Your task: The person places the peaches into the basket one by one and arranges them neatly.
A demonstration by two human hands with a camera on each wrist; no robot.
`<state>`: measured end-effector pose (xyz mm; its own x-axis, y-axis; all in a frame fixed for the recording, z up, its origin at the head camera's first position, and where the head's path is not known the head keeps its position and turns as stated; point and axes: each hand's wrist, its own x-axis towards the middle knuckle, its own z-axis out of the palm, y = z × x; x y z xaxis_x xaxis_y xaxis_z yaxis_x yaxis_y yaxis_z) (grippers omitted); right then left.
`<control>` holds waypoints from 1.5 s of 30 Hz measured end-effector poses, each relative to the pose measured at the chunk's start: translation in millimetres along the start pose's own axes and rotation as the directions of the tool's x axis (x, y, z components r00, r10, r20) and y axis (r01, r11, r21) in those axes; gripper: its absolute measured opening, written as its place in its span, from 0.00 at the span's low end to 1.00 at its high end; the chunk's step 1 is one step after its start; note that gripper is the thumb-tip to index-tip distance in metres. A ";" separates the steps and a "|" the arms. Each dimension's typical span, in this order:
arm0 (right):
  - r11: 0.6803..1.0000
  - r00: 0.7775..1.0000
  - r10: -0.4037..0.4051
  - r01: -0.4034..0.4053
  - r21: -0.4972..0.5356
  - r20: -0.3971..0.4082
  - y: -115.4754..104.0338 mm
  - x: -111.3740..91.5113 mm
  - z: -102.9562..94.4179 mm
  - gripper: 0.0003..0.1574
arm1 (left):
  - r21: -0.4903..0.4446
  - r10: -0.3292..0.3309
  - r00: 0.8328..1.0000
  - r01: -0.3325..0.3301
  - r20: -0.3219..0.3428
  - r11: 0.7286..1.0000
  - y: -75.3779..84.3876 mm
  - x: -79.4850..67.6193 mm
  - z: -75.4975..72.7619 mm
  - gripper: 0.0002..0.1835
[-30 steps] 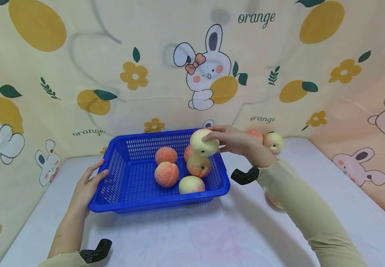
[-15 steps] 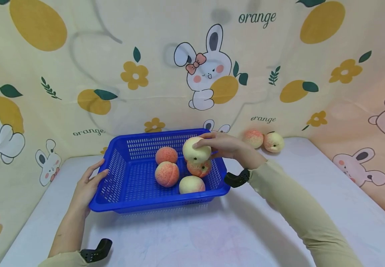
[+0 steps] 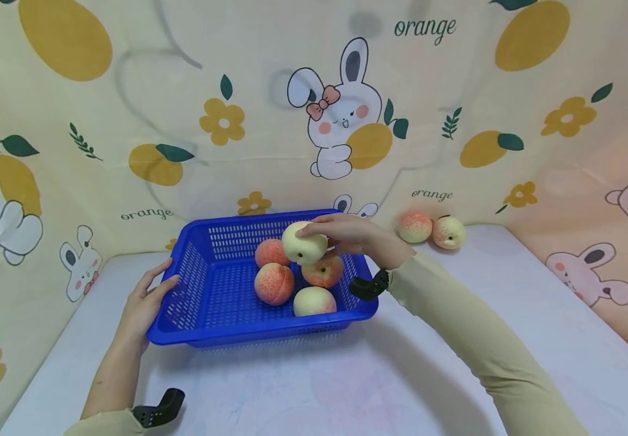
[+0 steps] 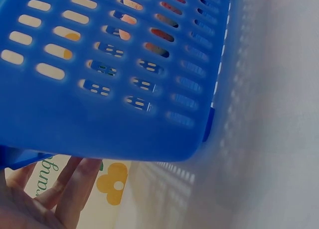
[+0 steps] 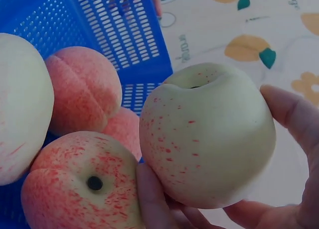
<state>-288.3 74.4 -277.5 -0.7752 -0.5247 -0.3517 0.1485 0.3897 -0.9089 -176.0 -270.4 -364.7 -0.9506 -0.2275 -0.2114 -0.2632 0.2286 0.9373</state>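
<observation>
A pale yellow peach (image 3: 298,243) with red specks is held in my right hand (image 3: 346,233), above the right half of a blue plastic basket (image 3: 221,332). In the right wrist view, thumb and fingers grip this peach (image 5: 214,139) from its sides. Below it in the basket are a red-speckled peach (image 3: 321,274), a pale peach (image 3: 314,301) and two pinkish-red peaches, the nearer peach (image 3: 274,284) partly covering the other. My left hand (image 3: 142,306) holds the basket's left rim, its fingertips at the edge. The left wrist view shows its fingers (image 4: 77,189) beside the basket wall.
Two more peaches, a red-pink peach (image 3: 415,226) and a yellowish peach (image 3: 449,233), lie on the white tabletop (image 3: 270,387) at the back right. A printed cloth (image 3: 270,72) with rabbits and oranges hangs behind the table and along its sides.
My right hand has carried the pale peach leftward and slightly lower over the basket, uncovering the peaches at the back right. The left hand has stayed at the rim.
</observation>
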 end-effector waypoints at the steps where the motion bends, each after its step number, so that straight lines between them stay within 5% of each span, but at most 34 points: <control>1: 1.000 1.000 0.006 -0.006 -0.005 0.003 -1.7 1.7 1.9 0.30 | 0.001 0.000 1.000 0.000 -0.002 1.000 0.2 -0.2 0.0 0.36; 15: 1.000 0.998 -0.001 0.001 -0.007 0.065 -13.4 17.7 30.5 0.30 | 0.006 0.007 1.000 -0.007 -0.006 1.000 2.5 -1.2 2.2 0.35; 25: 1.000 1.000 0.017 -0.017 0.002 0.018 -19.3 32.1 50.5 0.34 | -0.009 0.012 1.000 -0.012 -0.002 1.000 2.4 0.6 2.5 0.35; 35: 0.995 1.000 0.030 -0.029 -0.097 0.001 -22.6 44.0 67.0 0.38 | -0.019 0.007 1.000 -0.007 -0.011 1.000 5.2 0.7 1.5 0.35; 45: 0.997 0.997 0.059 -0.060 0.038 0.042 -20.1 60.7 78.4 0.32 | -0.014 0.012 1.000 -0.012 -0.027 1.000 4.2 0.8 -1.2 0.34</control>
<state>-290.2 -24.7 -298.2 -0.7389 -0.5322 -0.4133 0.2179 0.3918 -0.8939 -177.7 -270.7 -360.6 -0.9489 -0.2499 -0.1927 -0.2490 0.2181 0.9436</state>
